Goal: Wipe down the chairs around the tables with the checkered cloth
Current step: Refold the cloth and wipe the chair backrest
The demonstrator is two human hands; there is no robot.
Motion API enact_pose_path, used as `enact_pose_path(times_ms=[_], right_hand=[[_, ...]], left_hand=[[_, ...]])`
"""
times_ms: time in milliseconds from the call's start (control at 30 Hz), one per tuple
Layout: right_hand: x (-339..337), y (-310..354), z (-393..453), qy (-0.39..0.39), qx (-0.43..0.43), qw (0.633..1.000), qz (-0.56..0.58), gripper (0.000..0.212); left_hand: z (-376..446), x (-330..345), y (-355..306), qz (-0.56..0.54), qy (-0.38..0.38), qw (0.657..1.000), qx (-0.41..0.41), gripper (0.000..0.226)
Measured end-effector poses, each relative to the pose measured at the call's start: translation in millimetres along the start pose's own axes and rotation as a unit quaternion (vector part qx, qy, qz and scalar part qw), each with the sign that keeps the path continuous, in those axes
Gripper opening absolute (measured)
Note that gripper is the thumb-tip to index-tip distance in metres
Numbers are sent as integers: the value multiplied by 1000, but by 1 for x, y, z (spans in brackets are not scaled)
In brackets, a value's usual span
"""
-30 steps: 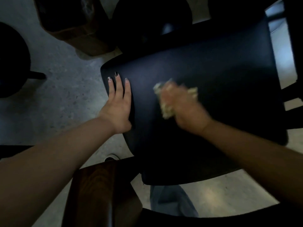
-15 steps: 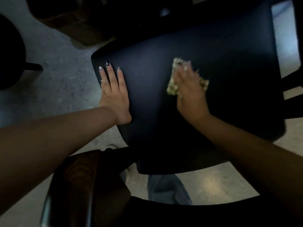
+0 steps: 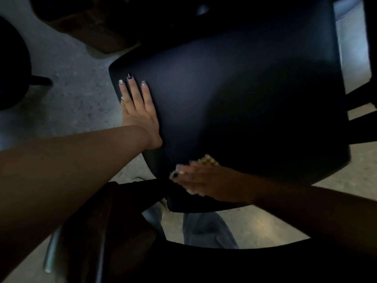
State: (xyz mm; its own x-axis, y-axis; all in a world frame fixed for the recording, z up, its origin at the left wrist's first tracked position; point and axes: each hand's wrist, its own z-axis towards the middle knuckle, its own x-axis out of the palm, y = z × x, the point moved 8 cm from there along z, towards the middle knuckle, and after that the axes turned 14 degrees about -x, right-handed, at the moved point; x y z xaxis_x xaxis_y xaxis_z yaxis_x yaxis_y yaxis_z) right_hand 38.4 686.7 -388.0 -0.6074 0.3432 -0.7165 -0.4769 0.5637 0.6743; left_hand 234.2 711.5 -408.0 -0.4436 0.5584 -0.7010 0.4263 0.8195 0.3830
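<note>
My left hand lies flat on the left edge of the black chair seat, fingers straight and released, nails painted dark and silver. My right hand sits at the seat's near edge, motion-blurred. Its fingers press the checkered cloth against the seat; whether they curl round the cloth I cannot tell. Cloth shows only as a pale checked patch past the knuckles. Grey speckled floor left of the seat. A dark brown wooden chair back stands near, lower left. Grey trouser leg visible below the seat.
</note>
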Motion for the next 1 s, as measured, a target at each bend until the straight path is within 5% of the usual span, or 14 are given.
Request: enact_pose_path(times_ms=[100,267,500,567,633,700,833,933,1000], right_hand=[[-51,-63,-1,-106,138,983,-57,57],[-79,-67,-23,-236,150,957,-79,47],[-17,9,-27,-77,88,990,-74,51],[-32,-26,-27,-65,160,984,-42,45],[-77,-85,-58,-152,295,943,-34,40],[-127,-137,-124,-298,421,855,-61,49],[-159,-194,-219,-402,520,750,-69,64],[-142,-187,-199,-412,534,734,-81,66],[-123,-163,-164,-382,497,772,-100,65]], left_hand=[[0,0,0,-9,2,1000,-3,146],[0,0,1,-15,3,1000,3,148],[1,0,0,-12,23,1000,-1,146],[0,1,0,-14,27,1000,-1,147],[-1,1,0,-17,27,999,3,147],[-1,0,2,-21,27,999,3,146],[-2,1,2,-17,30,999,4,146],[-1,3,4,-8,28,1000,2,148],[-2,3,4,-12,26,1000,5,149]])
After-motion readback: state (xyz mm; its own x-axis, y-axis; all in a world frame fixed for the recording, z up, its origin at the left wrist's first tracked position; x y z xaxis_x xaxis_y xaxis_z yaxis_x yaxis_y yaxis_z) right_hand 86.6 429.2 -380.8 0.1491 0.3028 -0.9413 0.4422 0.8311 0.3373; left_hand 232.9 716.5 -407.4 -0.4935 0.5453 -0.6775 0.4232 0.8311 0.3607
